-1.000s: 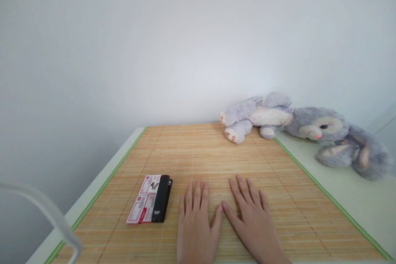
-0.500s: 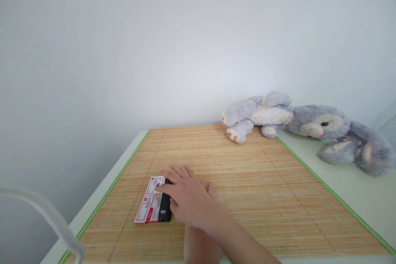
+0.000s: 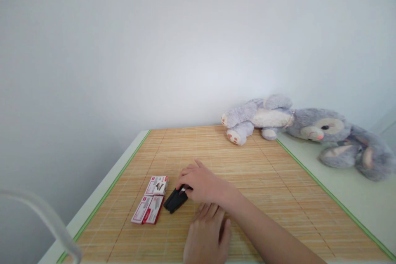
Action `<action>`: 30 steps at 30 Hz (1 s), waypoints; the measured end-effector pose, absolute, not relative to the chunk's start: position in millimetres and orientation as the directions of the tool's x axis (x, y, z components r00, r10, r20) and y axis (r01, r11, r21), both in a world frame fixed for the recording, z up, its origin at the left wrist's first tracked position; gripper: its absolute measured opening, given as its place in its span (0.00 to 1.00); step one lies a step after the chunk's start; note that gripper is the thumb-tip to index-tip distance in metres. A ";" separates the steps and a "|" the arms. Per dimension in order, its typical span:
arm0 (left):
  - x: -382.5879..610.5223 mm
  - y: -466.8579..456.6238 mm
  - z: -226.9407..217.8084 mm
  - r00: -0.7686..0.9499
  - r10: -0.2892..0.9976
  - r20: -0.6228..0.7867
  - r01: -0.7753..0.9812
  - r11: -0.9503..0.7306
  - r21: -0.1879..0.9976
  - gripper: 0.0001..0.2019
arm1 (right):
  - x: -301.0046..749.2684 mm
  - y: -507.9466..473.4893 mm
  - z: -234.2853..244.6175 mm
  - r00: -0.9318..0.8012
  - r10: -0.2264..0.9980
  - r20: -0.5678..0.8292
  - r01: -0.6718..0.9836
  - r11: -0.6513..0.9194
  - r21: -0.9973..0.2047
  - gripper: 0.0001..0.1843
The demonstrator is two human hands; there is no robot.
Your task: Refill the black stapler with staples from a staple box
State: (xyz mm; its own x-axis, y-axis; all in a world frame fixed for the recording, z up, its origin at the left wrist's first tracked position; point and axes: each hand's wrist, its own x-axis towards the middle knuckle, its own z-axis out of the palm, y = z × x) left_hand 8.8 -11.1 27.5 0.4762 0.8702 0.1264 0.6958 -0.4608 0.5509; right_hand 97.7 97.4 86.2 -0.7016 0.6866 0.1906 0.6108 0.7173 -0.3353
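Much bare mat (image 3: 192, 144) separates stapler (image 3: 176, 201) from far edge (image 3: 192, 128).

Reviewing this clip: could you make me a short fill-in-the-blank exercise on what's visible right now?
1. The ____ hand has its fingers on the black stapler.
2. The left hand is held palm ____.
3. In the picture, the printed boxes lie to the ____ of the stapler.
4. The bamboo mat is trimmed in ____ along its sides.

Missing words: right; down; left; green.

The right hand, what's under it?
The black stapler reaches under the right hand; its near end shows. Its covered far end, and anything else beneath, can't be seen.
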 end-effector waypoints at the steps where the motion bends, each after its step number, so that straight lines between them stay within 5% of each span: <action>1: 8.8 -11.3 27.2 0.477 0.870 0.125 0.694 -0.460 0.553 0.14 | 98.7 97.7 84.8 -0.706 0.683 0.189 0.607 0.721 -0.334 0.17; 10: 7.9 -10.3 25.6 0.468 0.876 0.119 0.677 -0.442 0.588 0.15 | 77.3 110.5 78.7 -0.799 0.587 0.134 0.517 0.783 -0.346 0.16; 15: 5.8 -8.3 24.8 0.484 0.863 0.143 0.674 -0.472 0.569 0.18 | 73.5 119.9 74.9 -0.783 0.611 0.117 0.494 0.725 -0.480 0.16; 20: 0.0 -2.5 11.2 0.554 0.813 0.176 0.671 -0.562 0.483 0.26 | 105.2 128.6 66.5 -0.576 0.803 0.152 0.504 0.495 -0.707 0.25; 24: -2.4 -0.1 -0.2 0.584 0.782 0.220 0.672 -0.617 0.409 0.29 | 139.7 130.0 51.8 -0.367 0.925 0.099 0.423 0.260 -0.868 0.22; 30: -1.9 0.7 0.1 0.560 0.782 0.272 0.664 -0.621 0.418 0.27 | 186.8 114.4 29.2 -0.179 0.982 0.066 0.283 0.116 -0.952 0.23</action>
State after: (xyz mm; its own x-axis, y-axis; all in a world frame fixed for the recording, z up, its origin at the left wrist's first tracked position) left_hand -1.9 0.7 0.1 0.5605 0.7822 0.2722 0.6635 -0.6208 0.4176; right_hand 186.8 114.4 29.2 -0.1787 0.9817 0.0660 0.2833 0.1156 -0.9520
